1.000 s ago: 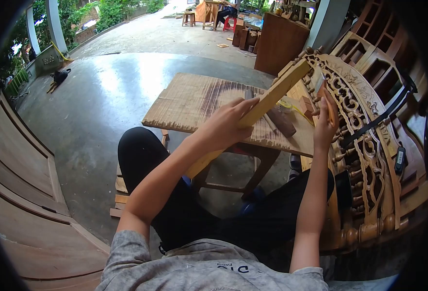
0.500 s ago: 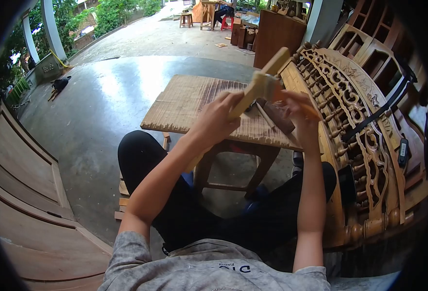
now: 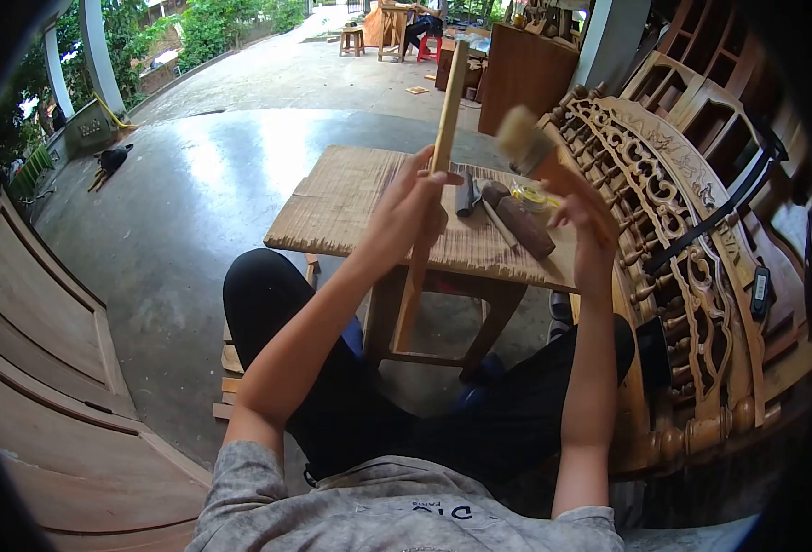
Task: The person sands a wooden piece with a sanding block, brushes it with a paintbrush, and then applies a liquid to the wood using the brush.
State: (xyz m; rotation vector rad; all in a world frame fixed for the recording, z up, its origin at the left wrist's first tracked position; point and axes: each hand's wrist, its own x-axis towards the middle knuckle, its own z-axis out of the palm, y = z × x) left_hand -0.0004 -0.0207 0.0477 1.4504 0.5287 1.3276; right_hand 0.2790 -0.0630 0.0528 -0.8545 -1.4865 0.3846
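My left hand (image 3: pixel 417 204) is wrapped round a long wooden strip (image 3: pixel 452 101), held nearly upright over the board's front edge. A brush (image 3: pixel 544 156) with pale bristles and an orange-brown handle is in my right hand (image 3: pixel 585 230), raised above the board's right side; the bristles are blurred and apart from the strip. Beneath the hands is the worn wooden board (image 3: pixel 332 198) on a stool. On it lie a hammer (image 3: pixel 466 195), a dark brown wooden piece (image 3: pixel 524 225) and a yellow roll (image 3: pixel 533 195).
A carved wooden bench frame (image 3: pixel 663 175) leans close on the right. Wooden door panels (image 3: pixel 47 340) stand at the left. My knees are either side of the stool (image 3: pixel 387 322). A person (image 3: pixel 421 26) sits far off near a small stool (image 3: pixel 352 40).
The strip has swung from a slant to nearly upright. The brush has come away from it and moved right, leaving the hammer and yellow roll in view.
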